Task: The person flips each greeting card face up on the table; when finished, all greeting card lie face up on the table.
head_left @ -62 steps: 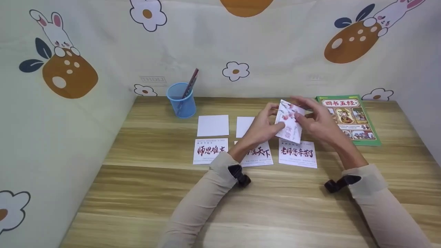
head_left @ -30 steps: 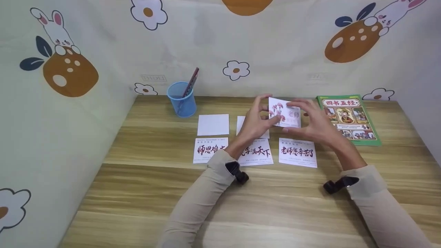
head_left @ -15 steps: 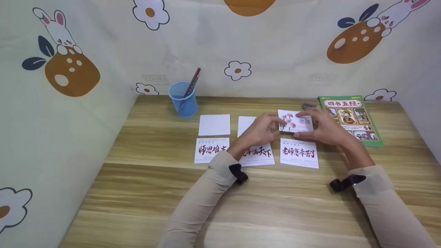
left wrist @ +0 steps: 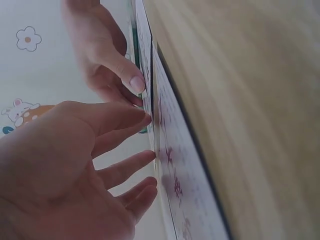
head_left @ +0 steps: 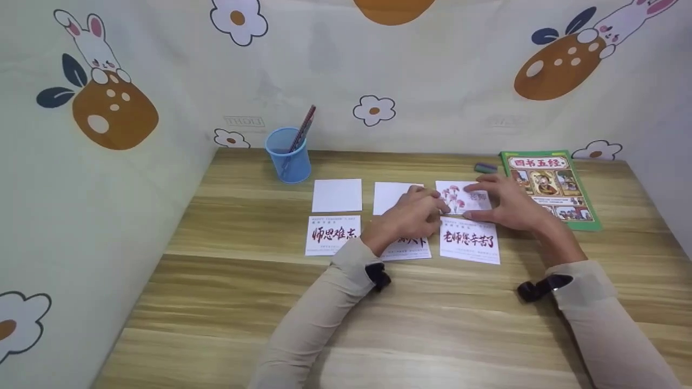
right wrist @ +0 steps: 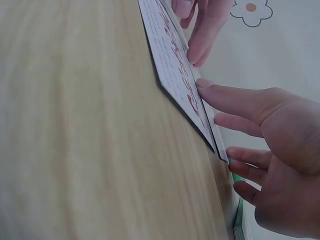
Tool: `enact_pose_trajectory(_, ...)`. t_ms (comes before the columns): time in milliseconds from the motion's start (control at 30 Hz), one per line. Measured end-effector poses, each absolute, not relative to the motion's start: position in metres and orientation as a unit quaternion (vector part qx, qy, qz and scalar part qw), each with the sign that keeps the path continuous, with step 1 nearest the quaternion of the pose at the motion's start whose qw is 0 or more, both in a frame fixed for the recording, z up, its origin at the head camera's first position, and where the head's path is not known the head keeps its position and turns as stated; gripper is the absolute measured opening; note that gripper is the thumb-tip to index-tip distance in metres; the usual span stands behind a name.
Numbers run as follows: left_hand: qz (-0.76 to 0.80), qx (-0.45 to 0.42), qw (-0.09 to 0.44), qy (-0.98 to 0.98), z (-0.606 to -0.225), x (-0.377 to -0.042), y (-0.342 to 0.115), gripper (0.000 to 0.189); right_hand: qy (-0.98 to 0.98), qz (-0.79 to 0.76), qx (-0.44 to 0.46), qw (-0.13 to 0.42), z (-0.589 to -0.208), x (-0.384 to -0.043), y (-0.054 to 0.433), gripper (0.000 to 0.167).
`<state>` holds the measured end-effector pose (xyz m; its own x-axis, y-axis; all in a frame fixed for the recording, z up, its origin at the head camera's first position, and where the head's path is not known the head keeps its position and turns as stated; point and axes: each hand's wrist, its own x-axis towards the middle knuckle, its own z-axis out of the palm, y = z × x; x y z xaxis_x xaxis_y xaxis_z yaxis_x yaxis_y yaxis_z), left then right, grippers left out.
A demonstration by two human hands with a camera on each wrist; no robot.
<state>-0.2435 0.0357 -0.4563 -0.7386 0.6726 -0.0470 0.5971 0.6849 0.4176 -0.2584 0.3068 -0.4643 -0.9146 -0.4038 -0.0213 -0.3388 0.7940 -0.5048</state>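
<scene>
A white card with pink flowers lies on the table at the right end of the back row. My right hand spans it from the right, index finger at the far edge and thumb at the near edge, fingers fairly straight. The fingertips of my left hand touch the flower card's left side. In the right wrist view my right fingertips rest along the cards' edges. Below the flower card is a card with red brush characters. My left hand partly covers a blank card and the middle lettered card.
Another blank card and a lettered card lie at left. Behind them stands a blue pen cup holding pencils. A green-bordered book is at back right, beside a small blue and green object.
Both hands have turned the flower card from upright to sideways and lowered it onto the table above the right lettered card. My left hand has shifted to its left edge.
</scene>
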Motion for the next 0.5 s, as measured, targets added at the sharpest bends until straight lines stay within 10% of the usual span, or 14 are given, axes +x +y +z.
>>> enact_pose_trajectory(500,0.100,0.370,0.092,0.919,-0.453,-0.226,0.035,0.051,0.944,-0.256,-0.202,0.057,-0.464,-0.259,0.306,0.059)
